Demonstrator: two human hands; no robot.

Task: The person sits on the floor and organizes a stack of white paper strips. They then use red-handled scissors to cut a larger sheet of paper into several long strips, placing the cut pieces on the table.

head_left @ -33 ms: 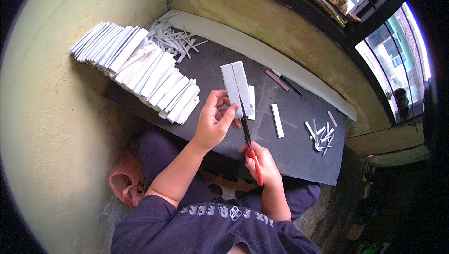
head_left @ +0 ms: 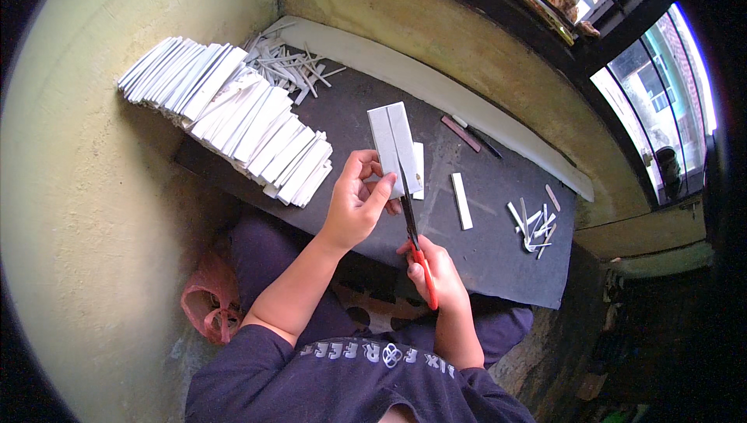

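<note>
My left hand [head_left: 354, 205] holds a white rectangular card [head_left: 389, 139] upright over the black board [head_left: 482, 252], thumb and fingers pinching its lower edge. My right hand [head_left: 442, 271] grips red-handled scissors [head_left: 424, 271]. Their blades run up the middle of the card, along a lengthwise cut line. A narrow white strip [head_left: 419, 166] shows just behind the card's right edge.
A long fanned row of white cards [head_left: 233, 123] lies along the board's left side, with a pile of thin white offcuts [head_left: 292, 69] behind it. One white strip [head_left: 461, 201], small scraps [head_left: 533, 224] and a reddish stick [head_left: 461, 133] lie to the right. A red bag [head_left: 208, 306] sits on the floor.
</note>
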